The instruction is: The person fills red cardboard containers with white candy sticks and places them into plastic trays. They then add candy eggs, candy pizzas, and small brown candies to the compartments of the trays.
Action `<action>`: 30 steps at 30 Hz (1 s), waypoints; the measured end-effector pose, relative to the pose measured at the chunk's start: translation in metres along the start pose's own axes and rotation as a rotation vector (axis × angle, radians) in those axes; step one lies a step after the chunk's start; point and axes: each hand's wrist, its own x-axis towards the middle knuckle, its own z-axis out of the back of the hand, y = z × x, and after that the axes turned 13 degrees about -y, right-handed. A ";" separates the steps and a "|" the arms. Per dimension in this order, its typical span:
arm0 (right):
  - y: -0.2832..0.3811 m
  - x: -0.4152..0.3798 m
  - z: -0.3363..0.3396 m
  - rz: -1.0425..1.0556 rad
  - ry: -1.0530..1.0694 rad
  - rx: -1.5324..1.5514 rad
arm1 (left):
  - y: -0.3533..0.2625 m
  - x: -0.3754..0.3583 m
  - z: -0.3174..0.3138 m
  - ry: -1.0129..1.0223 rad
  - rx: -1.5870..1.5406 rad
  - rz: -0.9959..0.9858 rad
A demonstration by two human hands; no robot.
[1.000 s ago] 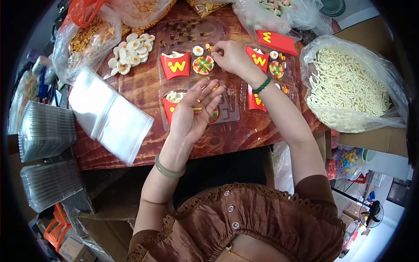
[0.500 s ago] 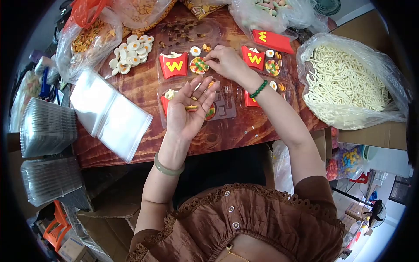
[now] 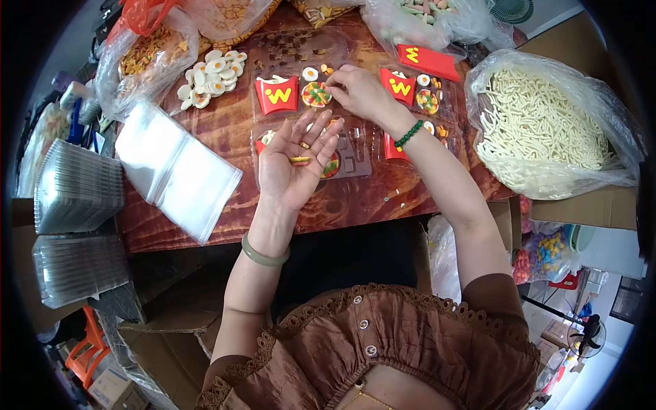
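Note:
My left hand (image 3: 287, 181) is palm up with its fingers loosely curled, cradling a few small toy food pieces (image 3: 299, 161), yellow and brown. My right hand (image 3: 362, 94) pinches just right of a round toy pizza (image 3: 316, 94); its fingertips hide whatever is between them. That pizza lies in a clear moulded tray (image 3: 263, 123) beside a red fries box (image 3: 277, 94) with a yellow mark and a toy fried egg (image 3: 310, 74). Part of the nearer tray (image 3: 359, 164), with another pizza, is covered by my left hand.
On the right, another tray carries a red fries box (image 3: 398, 86). A bag of pale fry sticks (image 3: 547, 130) stands beyond it. Loose toy eggs (image 3: 215, 75) lie at left, above clear plastic bags (image 3: 181, 171). Stacked clear trays (image 3: 78, 188) stand at the left edge.
The view has shifted slightly, so the table things appear a little right and up. Both hands keep nearly the same pose, the right still by the pizza, the left still holding its pieces.

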 end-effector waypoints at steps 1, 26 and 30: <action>0.011 0.001 0.010 -0.069 -0.031 0.085 | 0.000 -0.002 0.000 -0.004 -0.001 -0.007; 0.125 -0.104 0.091 -0.132 0.360 0.373 | 0.062 -0.045 0.024 -0.095 0.249 0.000; 0.097 -0.083 0.085 -0.221 0.202 0.401 | 0.060 -0.047 0.032 -0.082 0.403 -0.182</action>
